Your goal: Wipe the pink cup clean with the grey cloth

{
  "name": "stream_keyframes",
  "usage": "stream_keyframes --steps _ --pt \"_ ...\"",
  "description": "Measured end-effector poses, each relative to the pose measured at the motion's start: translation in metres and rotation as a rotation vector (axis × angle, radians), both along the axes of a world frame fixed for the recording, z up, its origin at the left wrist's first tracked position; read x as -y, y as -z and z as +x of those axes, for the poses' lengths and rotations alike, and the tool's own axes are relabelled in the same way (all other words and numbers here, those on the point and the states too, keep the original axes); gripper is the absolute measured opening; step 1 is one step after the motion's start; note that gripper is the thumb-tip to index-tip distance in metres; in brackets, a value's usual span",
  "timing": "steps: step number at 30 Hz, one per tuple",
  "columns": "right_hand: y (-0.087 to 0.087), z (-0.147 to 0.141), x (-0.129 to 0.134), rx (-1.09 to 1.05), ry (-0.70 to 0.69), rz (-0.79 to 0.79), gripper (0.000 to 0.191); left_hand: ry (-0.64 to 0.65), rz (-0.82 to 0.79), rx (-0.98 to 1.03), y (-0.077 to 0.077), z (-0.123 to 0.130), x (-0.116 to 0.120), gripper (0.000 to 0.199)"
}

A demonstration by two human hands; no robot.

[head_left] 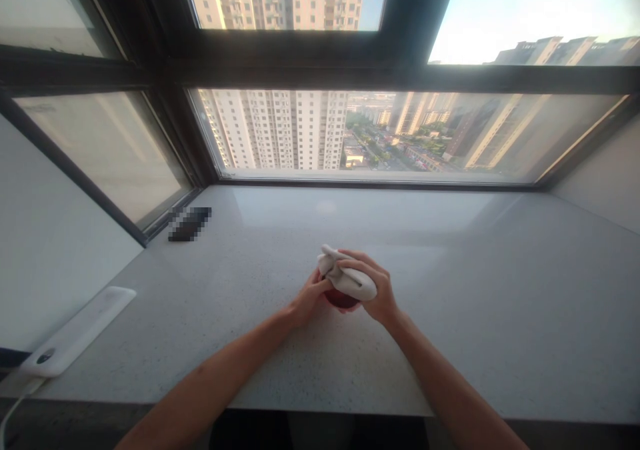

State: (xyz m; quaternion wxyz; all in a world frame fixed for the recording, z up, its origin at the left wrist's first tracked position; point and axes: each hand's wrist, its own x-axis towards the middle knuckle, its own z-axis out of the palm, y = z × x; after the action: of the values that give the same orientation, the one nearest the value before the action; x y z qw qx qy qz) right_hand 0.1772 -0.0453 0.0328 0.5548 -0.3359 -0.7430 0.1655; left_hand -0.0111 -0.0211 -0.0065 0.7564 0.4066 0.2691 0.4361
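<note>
At the middle of the pale windowsill counter, my left hand [306,302] is closed around the left side of a dark red, rounded object [341,300]. Its kind I cannot make out, since hands and cloth cover most of it. Bunched in my right hand [383,295] is a white cloth [356,285], lying over the top of the red object. My right fingers wrap over the cloth's far side. The left thumb reaches to the cloth's near edge. A pinkish rim shows low on the red object, close to the counter surface.
Speckled pale counter [260,257] spreads around my hands, with its front edge near my body. A white power strip [83,333] with a cord lies at the left. A dark, pixelated item [190,224] rests by the left window corner. Dark-framed windows [350,80] rise behind.
</note>
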Motion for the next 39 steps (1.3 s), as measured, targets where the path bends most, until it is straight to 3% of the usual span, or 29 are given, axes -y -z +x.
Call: stream_keyframes --steps 3,6,13,19,22,26,31,35,39 --pt "-0.007 0.005 0.0 0.054 -0.132 -0.065 0.027 -0.045 0.047 -0.049 0.004 0.001 0.001 0.037" --pt "-0.007 -0.001 0.002 0.051 -0.119 -0.073 0.029 -0.114 0.065 -0.101 0.001 0.002 0.002 0.031" --pt "0.012 -0.032 0.012 -0.031 0.118 -0.067 0.042 -0.161 -0.092 -0.129 -0.016 -0.001 0.007 0.044" --pt "0.028 -0.057 0.021 0.167 0.261 0.064 0.066 -0.386 -0.161 0.046 -0.008 0.0 -0.005 0.042" --pt "0.035 -0.066 0.023 0.263 0.271 0.074 0.079 -0.421 -0.228 0.129 -0.003 -0.001 -0.011 0.052" --pt "0.034 -0.064 0.022 0.224 0.304 0.065 0.078 -0.295 -0.275 0.183 -0.005 -0.002 -0.01 0.061" --pt "0.021 -0.031 0.008 -0.037 0.315 0.003 0.048 0.027 -0.186 0.094 -0.009 0.0 -0.002 0.074" --pt "0.013 0.0 -0.007 -0.186 0.1 -0.133 0.032 0.112 -0.1 0.011 -0.011 -0.001 0.001 0.056" --pt "0.005 0.013 -0.013 -0.163 -0.159 -0.278 0.045 0.11 -0.082 -0.064 -0.011 -0.002 0.004 0.045"
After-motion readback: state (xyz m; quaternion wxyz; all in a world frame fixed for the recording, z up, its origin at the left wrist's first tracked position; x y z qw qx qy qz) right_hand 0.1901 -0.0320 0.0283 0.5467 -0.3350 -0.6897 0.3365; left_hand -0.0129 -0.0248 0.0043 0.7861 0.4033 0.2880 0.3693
